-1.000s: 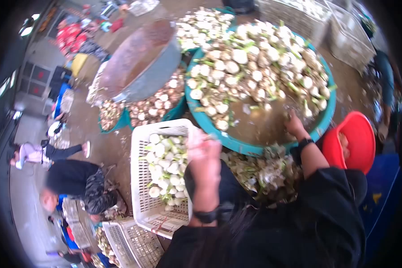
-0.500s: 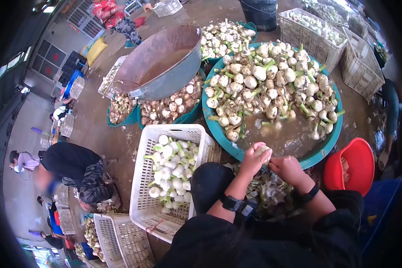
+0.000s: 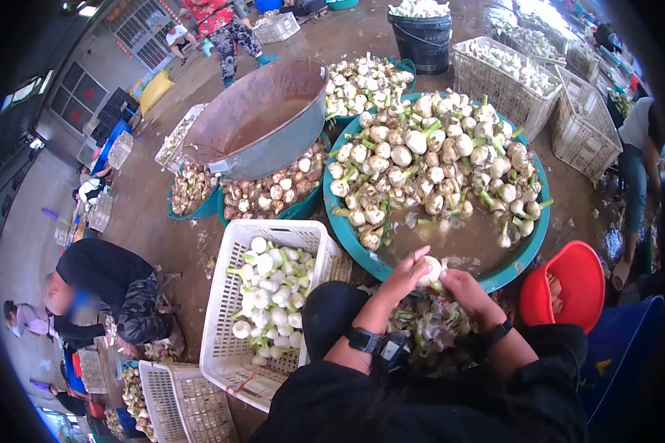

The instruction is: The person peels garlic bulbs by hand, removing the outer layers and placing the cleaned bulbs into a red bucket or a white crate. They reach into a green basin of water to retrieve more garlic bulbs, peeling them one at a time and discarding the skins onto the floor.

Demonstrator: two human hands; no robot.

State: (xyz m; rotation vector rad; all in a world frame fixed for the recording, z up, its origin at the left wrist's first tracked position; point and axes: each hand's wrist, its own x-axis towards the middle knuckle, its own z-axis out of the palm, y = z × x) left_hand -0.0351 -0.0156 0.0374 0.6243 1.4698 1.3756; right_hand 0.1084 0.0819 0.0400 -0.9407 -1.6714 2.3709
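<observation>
In front of my knees, my left hand is closed round a white garlic bulb. The fingers of my right hand pinch at the bulb's lower right side; the exact bit under the fingertips is hidden. Just beyond both hands lies a wide teal basin, heaped with dirty garlic bulbs with green stems and some muddy water at its near side. Beneath my hands is a pile of papery peelings. To my left, a white plastic crate contains clean peeled bulbs.
A red tub and a blue container stand at my right. A large metal tub rests over baskets of garlic. Crates and a black bucket stand farther back. At left, a person bends forward.
The view has tilted up slightly. The bulb has turned in my left hand and shows its round white side; my right hand has opened slightly from its fist. A person in red has stepped closer behind.
</observation>
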